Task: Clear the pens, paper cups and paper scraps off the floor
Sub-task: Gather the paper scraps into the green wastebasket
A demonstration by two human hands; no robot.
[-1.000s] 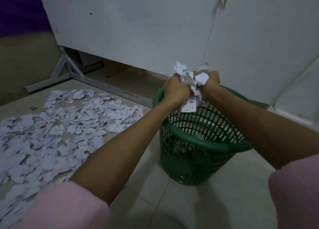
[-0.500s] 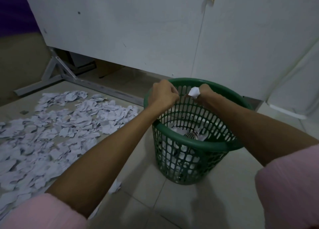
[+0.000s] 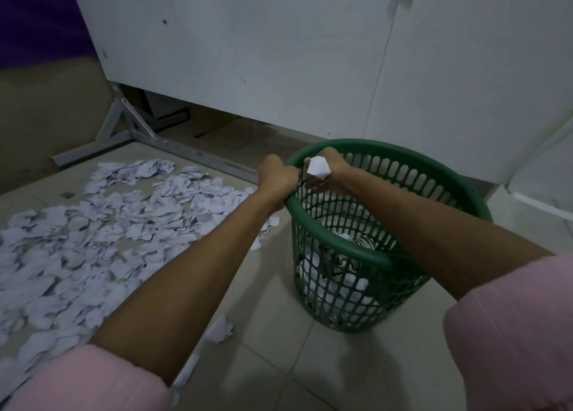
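Note:
A green mesh basket [image 3: 434, 175] stands on the tiled floor and holds white paper scraps and a striped paper cup [image 3: 362, 243]. My left hand [image 3: 274, 175] is at the basket's near-left rim with its fingers curled over the edge. Just right of it, over the basket's opening, my right hand [image 3: 331, 170] holds one white paper scrap [image 3: 317, 167]. A wide spread of torn paper scraps [image 3: 102, 224] covers the floor to the left. A few loose scraps [image 3: 220, 330] lie under my left forearm. No pens are in sight.
A large white board [image 3: 279, 54] stands close behind the basket on a grey metal foot [image 3: 124, 131]. A second white panel [image 3: 542, 187] lies at the right. Bare tiles [image 3: 279, 364] stretch in front of the basket.
The bundle of scraps that both hands held above the basket has dropped inside. Both hands have come down to the rim; one scrap stays in my right hand.

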